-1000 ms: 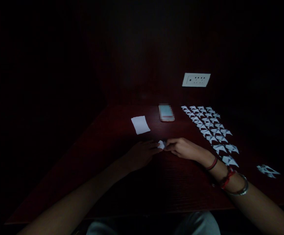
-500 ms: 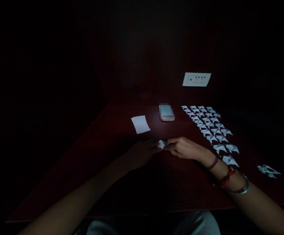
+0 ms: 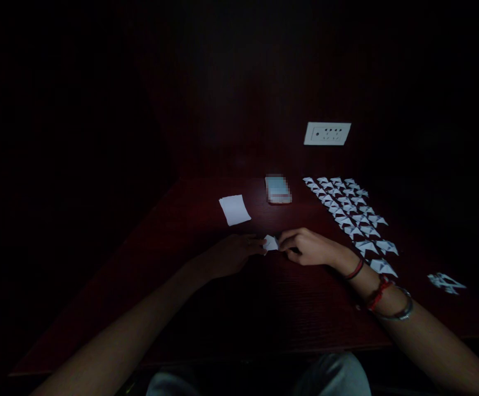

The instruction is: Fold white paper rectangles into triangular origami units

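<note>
White folded paper (image 3: 271, 243) lies between our two hands, above the middle of the dark red table (image 3: 289, 313). It is small and partly covered by fingers, so we cannot say surely where its long axis runs; one lower corner points to the left and toward us, and its right side enters the fingers of our right hand (image 3: 308, 247).

On the phone-like object (image 3: 278, 189), near the wall, the surface is blurred into squares, and we cannot read it. The socket plate (image 3: 327, 133) shows small dark holes.

Our right hand is narrow, its thumb and fingers pinched on the paper's right edge. Our left hand (image 3: 231, 256) lies low, its fingers stretched rather straight, with fingertips touching the paper's left part; because of the shadow, we cannot tell whether it grips.

Beyond the left hand we see a stack of white sheets (image 3: 235, 210), its corners slightly uneven. To our right, white folded pieces (image 3: 364, 248) lie in slanting rows, the nearest with a sharp tip toward the right. Farther right lies a small white cluster (image 3: 446, 283).
</note>
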`<state>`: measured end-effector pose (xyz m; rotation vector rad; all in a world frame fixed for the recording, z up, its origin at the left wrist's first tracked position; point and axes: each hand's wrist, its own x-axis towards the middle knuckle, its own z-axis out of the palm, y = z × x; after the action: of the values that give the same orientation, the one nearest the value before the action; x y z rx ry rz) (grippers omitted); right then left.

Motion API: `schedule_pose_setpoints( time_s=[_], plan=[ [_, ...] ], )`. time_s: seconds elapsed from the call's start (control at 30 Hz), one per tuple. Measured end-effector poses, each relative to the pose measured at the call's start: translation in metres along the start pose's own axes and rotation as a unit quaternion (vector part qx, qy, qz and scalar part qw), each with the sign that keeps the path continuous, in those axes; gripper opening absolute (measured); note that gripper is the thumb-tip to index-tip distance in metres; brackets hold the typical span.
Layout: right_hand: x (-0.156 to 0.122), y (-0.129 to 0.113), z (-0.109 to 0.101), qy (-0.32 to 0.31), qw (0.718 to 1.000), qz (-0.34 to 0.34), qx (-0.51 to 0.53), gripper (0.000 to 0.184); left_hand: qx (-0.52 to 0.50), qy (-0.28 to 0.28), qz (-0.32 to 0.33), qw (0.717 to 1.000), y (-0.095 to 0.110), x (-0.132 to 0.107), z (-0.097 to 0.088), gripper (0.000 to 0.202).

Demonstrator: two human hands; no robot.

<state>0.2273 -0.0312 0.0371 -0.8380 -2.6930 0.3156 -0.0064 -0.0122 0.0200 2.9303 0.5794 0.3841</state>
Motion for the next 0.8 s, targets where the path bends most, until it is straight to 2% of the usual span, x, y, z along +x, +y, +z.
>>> schedule_pose_setpoints(
  time_s=[0.2, 0.37, 0.5, 0.63, 0.73, 0.8],
  plan=[
    [-0.001, 0.005, 0.0, 0.03, 0.998, 0.021, 0.046, 0.022, 0.019, 0.01, 0.006, 1.0, -0.002, -0.003, 0.003, 0.045],
    [0.007, 0.016, 0.009, 0.132, 0.979, 0.13, 0.09, 0.024, 0.038, 0.015, -0.011, 0.999, 0.001, -0.003, 0.006, 0.042],
    [0.019, 0.024, 0.02, 0.109, 0.954, 0.219, 0.176, 0.029, 0.036, 0.0, -0.01, 0.999, 0.004, -0.001, 0.007, 0.046],
    [0.028, 0.029, 0.025, 0.098, 0.914, 0.306, 0.247, 0.032, 0.055, -0.019, -0.02, 0.998, 0.007, 0.001, 0.005, 0.049],
    [0.031, 0.032, 0.026, 0.095, 0.894, 0.33, 0.287, 0.029, 0.071, -0.027, -0.024, 0.997, 0.012, 0.002, 0.003, 0.046],
    [0.031, 0.032, 0.026, 0.087, 0.895, 0.318, 0.299, 0.023, 0.075, -0.028, -0.026, 0.996, 0.015, 0.002, 0.003, 0.044]
  ],
)
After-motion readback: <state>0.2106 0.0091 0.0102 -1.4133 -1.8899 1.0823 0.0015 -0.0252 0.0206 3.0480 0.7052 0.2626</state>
